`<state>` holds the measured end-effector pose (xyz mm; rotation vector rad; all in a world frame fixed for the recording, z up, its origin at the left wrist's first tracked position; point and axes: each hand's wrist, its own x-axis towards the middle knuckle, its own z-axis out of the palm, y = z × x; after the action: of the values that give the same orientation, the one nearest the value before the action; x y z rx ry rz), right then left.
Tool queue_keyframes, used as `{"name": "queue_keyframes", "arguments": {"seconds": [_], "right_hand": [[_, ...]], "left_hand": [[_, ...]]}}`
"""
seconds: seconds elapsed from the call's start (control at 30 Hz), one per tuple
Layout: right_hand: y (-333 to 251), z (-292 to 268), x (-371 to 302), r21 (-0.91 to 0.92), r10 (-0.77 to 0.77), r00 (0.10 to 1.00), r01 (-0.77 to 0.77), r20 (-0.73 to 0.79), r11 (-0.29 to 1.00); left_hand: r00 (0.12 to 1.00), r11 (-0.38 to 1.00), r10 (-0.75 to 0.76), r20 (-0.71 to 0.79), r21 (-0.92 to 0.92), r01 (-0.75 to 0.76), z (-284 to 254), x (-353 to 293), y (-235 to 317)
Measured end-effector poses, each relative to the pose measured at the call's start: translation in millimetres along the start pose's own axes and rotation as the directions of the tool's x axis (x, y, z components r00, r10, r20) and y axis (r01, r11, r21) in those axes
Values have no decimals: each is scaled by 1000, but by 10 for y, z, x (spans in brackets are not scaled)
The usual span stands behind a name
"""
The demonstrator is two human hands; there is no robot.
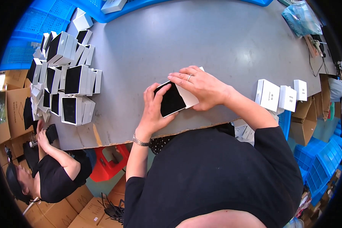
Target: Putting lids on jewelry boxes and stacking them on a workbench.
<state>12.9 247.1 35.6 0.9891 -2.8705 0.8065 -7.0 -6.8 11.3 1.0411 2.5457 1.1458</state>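
Note:
Near the front edge of the table, both my hands are on a small white box (172,100) with a black inside. My left hand (150,112) grips its left end, thumb on the near side and fingers on the far side. My right hand (202,87), a ring on one finger, lies over the right end and closes round a white cover part (189,98). That part overlaps the black area; I cannot tell whether it is a lid or a sleeve.
Several open white boxes with black insides (76,79) are stacked at the left. Closed white boxes (268,95) stand at the right edge. A blue basket (136,7) sits at the far edge. A co-worker (60,171) works at the lower left, beside a red stool (108,163).

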Motion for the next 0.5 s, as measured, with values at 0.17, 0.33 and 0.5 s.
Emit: {"name": "queue_keyframes", "arguments": {"seconds": [0.17,0.33,0.5], "right_hand": [[31,28,-14,19,6,999,-5,-40,1000],[-39,-34,41,-49,-26,999,28,29,998],[42,-57,-120,-25,-60,998,59,-10,998]], "left_hand": [[989,982,145,-20,124,-141,-11,-59,1],[978,927,207,34,314,-208,41,-112,48],[977,970,201,72,126,-208,-94,-57,61]]}}
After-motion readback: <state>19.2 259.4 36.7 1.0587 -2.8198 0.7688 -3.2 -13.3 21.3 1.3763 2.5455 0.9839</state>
